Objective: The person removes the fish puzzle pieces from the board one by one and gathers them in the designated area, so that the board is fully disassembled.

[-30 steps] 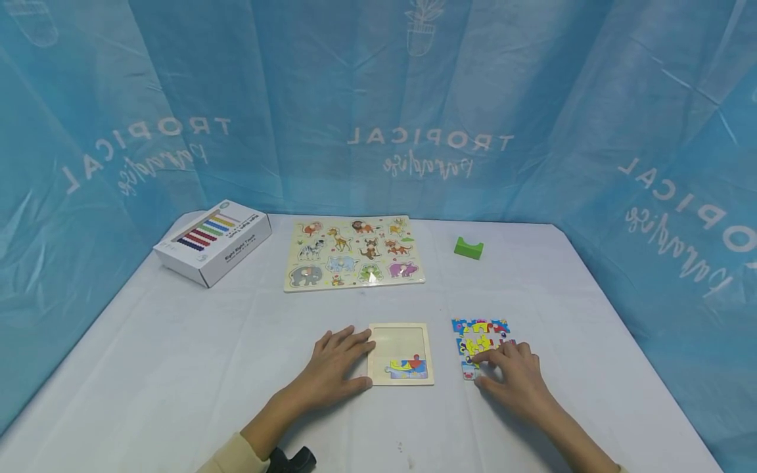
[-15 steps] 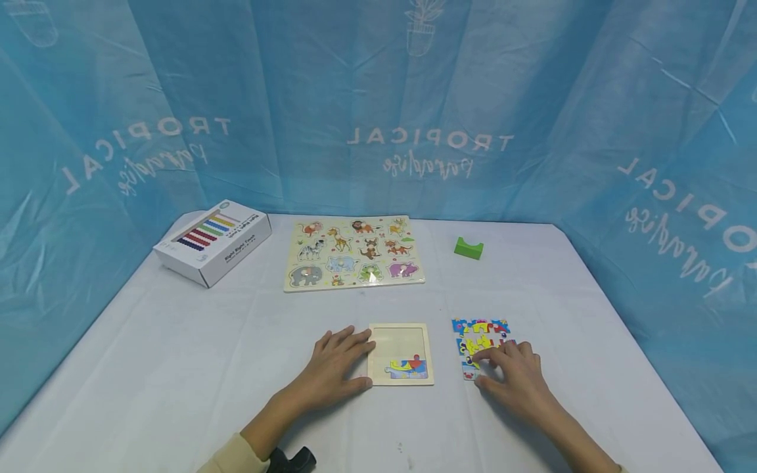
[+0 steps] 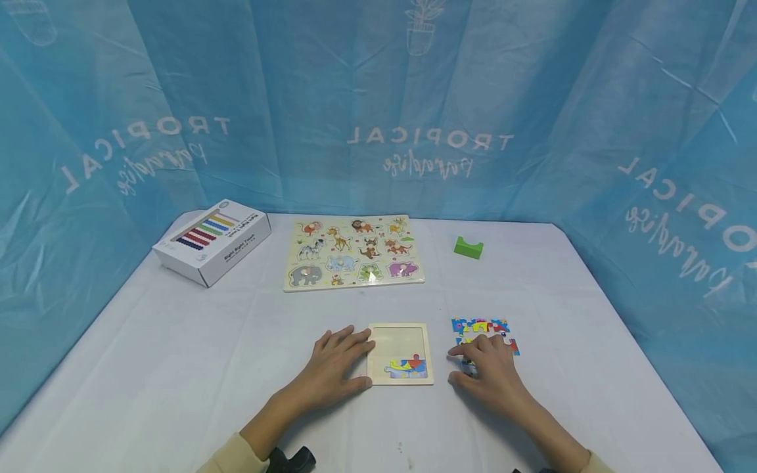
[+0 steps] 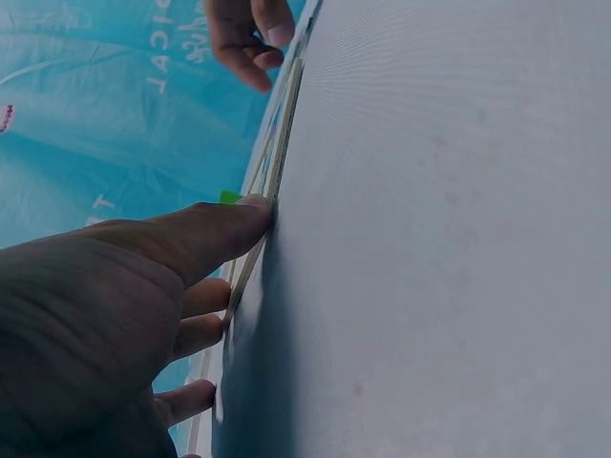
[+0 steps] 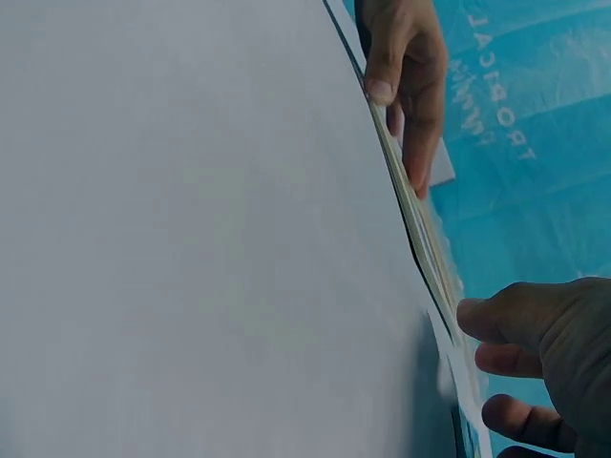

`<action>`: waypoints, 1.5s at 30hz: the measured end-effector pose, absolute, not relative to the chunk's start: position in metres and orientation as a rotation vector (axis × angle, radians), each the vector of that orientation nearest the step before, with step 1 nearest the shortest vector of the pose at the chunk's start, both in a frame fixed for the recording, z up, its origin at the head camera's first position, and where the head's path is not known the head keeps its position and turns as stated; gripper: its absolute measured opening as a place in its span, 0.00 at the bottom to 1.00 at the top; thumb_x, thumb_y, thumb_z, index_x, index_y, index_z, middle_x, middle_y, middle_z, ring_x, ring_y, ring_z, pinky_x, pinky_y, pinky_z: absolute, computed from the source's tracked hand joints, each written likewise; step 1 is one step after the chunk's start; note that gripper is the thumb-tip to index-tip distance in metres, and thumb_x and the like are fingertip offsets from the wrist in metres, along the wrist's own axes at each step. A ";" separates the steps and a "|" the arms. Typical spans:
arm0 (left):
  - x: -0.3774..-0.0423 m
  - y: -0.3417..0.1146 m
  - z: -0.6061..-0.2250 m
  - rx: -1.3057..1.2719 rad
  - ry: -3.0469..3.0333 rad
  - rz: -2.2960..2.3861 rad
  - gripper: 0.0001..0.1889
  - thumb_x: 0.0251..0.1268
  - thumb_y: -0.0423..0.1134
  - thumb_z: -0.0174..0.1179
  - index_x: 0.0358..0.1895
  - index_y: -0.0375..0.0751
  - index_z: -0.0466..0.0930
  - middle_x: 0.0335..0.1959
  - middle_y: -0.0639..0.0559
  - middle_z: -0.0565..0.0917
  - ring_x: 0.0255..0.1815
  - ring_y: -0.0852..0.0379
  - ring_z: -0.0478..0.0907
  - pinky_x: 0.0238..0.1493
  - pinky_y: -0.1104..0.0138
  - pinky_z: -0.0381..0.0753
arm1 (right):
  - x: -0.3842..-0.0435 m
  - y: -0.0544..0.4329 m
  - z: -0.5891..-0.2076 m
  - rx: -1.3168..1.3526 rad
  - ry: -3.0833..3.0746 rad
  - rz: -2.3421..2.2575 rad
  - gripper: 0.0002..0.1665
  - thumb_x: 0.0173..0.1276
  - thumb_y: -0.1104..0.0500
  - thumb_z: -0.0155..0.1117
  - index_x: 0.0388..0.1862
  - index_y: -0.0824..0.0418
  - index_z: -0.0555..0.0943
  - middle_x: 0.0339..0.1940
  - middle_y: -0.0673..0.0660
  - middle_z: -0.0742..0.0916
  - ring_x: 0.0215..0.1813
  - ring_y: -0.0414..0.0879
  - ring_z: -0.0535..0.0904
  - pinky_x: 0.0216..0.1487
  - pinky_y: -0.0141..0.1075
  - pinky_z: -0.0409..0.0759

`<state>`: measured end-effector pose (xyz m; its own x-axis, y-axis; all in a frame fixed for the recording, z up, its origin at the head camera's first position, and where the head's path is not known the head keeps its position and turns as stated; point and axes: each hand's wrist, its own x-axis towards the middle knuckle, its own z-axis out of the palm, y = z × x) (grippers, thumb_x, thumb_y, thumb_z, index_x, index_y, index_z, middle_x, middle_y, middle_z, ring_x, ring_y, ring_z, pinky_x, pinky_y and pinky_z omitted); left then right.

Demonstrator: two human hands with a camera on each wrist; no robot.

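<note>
A shallow wooden puzzle frame (image 3: 400,326) lies on the table, with a few joined jigsaw pieces (image 3: 407,368) in its lower right corner. Spread fingers and the thumb of my left hand (image 3: 334,371) touch the frame's left edge. Just right of the frame, my right hand (image 3: 491,371) is low over the loose jigsaw pieces (image 3: 481,326), partly covering them. Its thumb and index finger are apart, and I see nothing pinched between their tips. In the right wrist view, the right thumb (image 5: 492,320) and fingers are slightly bent beside the frame's edge.
An animal peg puzzle board (image 3: 355,253) lies toward the back. At the back left stands a white box (image 3: 213,243) with coloured bars printed on it. A green notched block (image 3: 469,248) sits at the back right. Blue curtains (image 3: 378,98) surround the white table.
My right hand has shifted left from the loose pieces toward the puzzle frame, uncovering a red and blue piece on the right. The left hand has stayed at the frame's edge.
</note>
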<state>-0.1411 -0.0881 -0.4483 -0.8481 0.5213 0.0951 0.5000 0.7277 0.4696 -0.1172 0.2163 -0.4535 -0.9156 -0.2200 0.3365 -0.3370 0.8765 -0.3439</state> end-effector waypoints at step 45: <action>-0.141 -0.090 -0.450 0.881 2.884 0.769 0.31 0.56 0.51 0.64 0.63 0.46 0.71 0.70 0.49 0.68 0.73 0.40 0.57 0.68 0.37 0.50 | -0.120 0.139 -0.452 0.522 -2.807 0.525 0.14 0.50 0.53 0.73 0.38 0.47 0.85 0.30 0.46 0.77 0.41 0.43 0.63 0.45 0.41 0.62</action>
